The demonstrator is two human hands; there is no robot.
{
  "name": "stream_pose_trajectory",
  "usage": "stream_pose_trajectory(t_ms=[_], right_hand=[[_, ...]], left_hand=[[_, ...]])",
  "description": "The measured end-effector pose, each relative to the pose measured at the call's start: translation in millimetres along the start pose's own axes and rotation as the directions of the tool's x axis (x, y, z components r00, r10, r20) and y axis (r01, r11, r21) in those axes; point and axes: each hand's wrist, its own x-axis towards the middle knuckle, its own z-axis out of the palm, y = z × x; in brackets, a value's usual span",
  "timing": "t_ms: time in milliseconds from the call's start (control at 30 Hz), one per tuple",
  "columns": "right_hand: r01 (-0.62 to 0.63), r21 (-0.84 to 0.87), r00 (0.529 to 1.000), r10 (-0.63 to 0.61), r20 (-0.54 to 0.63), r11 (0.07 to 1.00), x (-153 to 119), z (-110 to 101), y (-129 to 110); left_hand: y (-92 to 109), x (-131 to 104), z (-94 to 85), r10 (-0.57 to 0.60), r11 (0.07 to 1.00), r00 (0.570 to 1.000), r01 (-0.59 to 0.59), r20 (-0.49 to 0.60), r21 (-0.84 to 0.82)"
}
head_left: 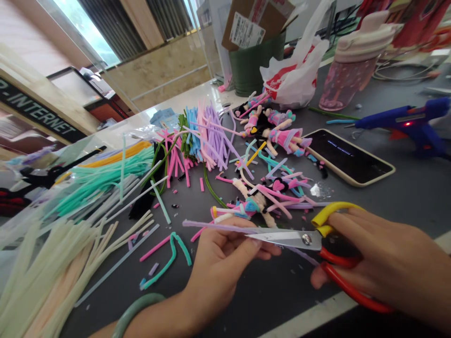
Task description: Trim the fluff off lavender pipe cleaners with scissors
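My left hand (225, 263) pinches a thin lavender pipe cleaner (207, 226) between thumb and fingers. One end sticks out to the left, and the strand runs on past the fingers to the right. My right hand (384, 249) is closed around a pair of scissors (299, 238) with yellow and red handles. Their blades point left across the pipe cleaner, with the tip at my left thumb. Whether the blades touch the strand I cannot tell. Just behind my left hand lies a small pipe-cleaner doll (246, 206) in pink and blue.
Bundles of pipe cleaners in lavender (214, 136), teal (105, 173) and cream (35, 272) lie left and behind. Several finished dolls (285, 138) lie near a phone (352, 157). A blue glue gun (405, 119) with a lit red light and a pink bottle (347, 75) stand at right.
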Motion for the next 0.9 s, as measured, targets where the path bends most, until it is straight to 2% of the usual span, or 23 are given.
stream_pose_trajectory(t_ms=[67,200,367,633,800,900], right_hand=[[0.06,-0.009,0.998,-0.06,0.034,0.998,0.7,-1.6,1.5],[0.059,-0.026,0.998,-0.059,0.019,0.998,-0.5,-3.7,4.4],[0.06,-0.03,0.998,-0.06,0.002,0.998,-2.7,-3.9,5.9],[0.011,-0.026,1.0,-0.011,0.018,1.0,-5.9,-5.5,12.2],[-0.031,0.053,0.999,0.029,0.04,0.998,-7.6,-5.3,16.5],[-0.074,0.129,0.997,0.075,-0.004,0.989,-3.3,-5.8,12.3]], left_hand=[[0.6,-1.0,-0.7,0.003,1.0,1.0,-0.003,0.018,-0.013],[3.4,-1.7,-3.8,0.001,0.999,0.998,0.001,0.062,-0.033],[5.2,1.7,-3.9,-0.011,0.999,0.999,0.012,0.03,-0.035],[6.1,2.0,-0.8,0.059,0.998,0.998,-0.059,-0.026,-0.003],[6.6,3.3,-1.3,0.083,0.996,0.996,-0.082,-0.03,0.02],[6.0,3.6,-1.8,0.096,0.995,0.995,-0.095,-0.008,0.023]])
